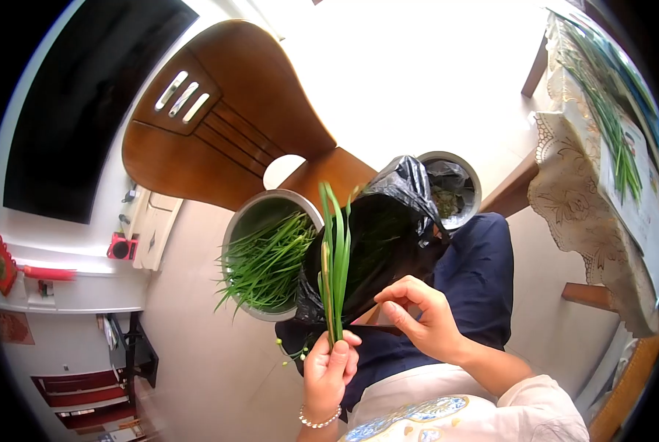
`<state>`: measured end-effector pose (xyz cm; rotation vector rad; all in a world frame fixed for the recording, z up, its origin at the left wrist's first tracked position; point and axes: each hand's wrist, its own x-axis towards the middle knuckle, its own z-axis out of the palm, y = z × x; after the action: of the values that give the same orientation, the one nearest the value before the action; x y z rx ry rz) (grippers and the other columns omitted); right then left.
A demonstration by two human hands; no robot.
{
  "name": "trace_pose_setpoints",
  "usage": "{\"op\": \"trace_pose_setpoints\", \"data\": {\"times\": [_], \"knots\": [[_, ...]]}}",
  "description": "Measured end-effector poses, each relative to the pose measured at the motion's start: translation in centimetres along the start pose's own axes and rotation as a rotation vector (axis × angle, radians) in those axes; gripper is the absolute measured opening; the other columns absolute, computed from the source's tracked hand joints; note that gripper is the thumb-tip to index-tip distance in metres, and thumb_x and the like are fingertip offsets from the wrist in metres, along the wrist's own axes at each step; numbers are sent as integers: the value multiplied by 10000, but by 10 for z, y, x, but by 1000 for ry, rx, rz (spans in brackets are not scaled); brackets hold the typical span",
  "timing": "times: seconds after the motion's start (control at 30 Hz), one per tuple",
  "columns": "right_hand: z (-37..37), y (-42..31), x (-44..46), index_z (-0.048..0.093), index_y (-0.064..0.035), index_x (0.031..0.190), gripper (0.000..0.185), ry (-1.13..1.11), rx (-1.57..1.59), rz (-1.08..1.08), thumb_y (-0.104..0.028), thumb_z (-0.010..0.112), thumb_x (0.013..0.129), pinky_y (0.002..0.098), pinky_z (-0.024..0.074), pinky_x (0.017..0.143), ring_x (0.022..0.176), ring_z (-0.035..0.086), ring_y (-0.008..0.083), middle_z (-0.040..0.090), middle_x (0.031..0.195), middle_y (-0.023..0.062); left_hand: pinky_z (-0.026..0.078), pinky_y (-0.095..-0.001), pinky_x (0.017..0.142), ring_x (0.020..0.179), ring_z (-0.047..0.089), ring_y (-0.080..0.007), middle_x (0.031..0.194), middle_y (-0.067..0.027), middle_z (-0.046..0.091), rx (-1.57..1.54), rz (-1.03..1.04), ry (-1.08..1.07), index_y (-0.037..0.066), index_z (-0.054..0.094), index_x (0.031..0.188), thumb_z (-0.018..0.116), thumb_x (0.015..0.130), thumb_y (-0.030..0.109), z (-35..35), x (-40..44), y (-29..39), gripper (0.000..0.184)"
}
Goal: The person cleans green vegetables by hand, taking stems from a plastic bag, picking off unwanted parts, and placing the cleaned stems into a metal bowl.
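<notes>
My left hand (331, 368), with a beaded bracelet at its wrist, is closed round the lower end of a small bunch of long green leaves (334, 265). The leaves stand upright, and one of them has a yellow-brown streak. To their right, my right hand (418, 317) is held with thumb and forefinger apart, touching no leaves. A black plastic bag (403, 184) lies open behind the hands, its inside dark. On the left, a metal bowl (233, 221) holds many cut green leaves (267, 261). Small pale buds on thin stems (294, 353) show beside my left hand.
A brown wooden chair (233, 96) stands beyond the bowl. A second metal bin (473, 184), lined with plastic, sits behind the bag. At the right, a table with a lace cloth (565, 177) bears more long leaves (609, 132). A large black screen (86, 96) is at the upper left.
</notes>
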<state>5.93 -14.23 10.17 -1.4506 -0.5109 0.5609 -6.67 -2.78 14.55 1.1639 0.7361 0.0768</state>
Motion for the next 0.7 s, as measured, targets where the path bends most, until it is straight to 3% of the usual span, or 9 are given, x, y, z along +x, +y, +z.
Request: {"op": "trace_pose_setpoints", "data": {"times": [0.1, 0.23, 0.4, 0.47, 0.53, 0.57, 0.7], "knots": [[15, -9, 6, 579, -6, 952, 177, -43, 286, -49, -44, 631, 787, 195, 401, 538, 595, 485, 63, 523, 765, 22, 255, -154, 454, 523, 355, -26, 606, 30, 430, 176, 243, 27, 14, 519, 978, 450, 928, 234, 7, 12, -4, 236], [23, -20, 20, 553, -33, 889, 246, 61, -64, -219, -95, 690, 695, 214, 412, 505, 538, 469, 94, 504, 733, 27, 288, -160, 490, 579, 369, -18, 685, 30, 469, 110, 337, 122, 13, 522, 975, 430, 938, 250, 24, 28, -14, 257], [27, -19, 26, 520, -9, 884, 234, 95, -226, -203, -25, 681, 714, 188, 424, 507, 590, 502, 58, 526, 754, 35, 323, -155, 540, 625, 391, -11, 736, 43, 485, 67, 487, 138, -9, 529, 1014, 384, 956, 222, 29, 47, -32, 279], [28, -18, 28, 493, -2, 932, 257, 128, -23, 12, -20, 663, 740, 182, 433, 521, 618, 509, 43, 554, 766, 35, 339, -159, 559, 649, 404, -17, 779, 44, 499, 66, 458, 162, -20, 524, 1072, 382, 957, 210, 34, 49, -29, 293], [27, -12, 30, 467, 7, 987, 280, 121, 14, 2, -9, 640, 766, 175, 450, 550, 640, 524, 42, 578, 773, 39, 422, -239, 819, 949, 530, -113, 1068, -83, 556, -20, 385, 148, -46, 484, 1142, 380, 954, 194, 37, 49, -25, 322], [26, -10, 32, 463, 7, 1003, 288, 128, 84, -9, -5, 632, 771, 180, 459, 570, 646, 534, 48, 581, 770, 42, 415, -251, 848, 995, 521, -127, 1120, -99, 539, -38, 380, 129, -54, 463, 1174, 387, 951, 184, 36, 51, -25, 335], [17, -5, 37, 508, 26, 999, 228, 72, 362, 72, 3, 609, 796, 203, 484, 640, 697, 568, 72, 603, 805, 54, 428, -224, 781, 890, 523, -86, 1024, -53, 558, -51, 397, 147, -35, 479, 1162, 403, 943, 155, 36, 59, -26, 299]]}}
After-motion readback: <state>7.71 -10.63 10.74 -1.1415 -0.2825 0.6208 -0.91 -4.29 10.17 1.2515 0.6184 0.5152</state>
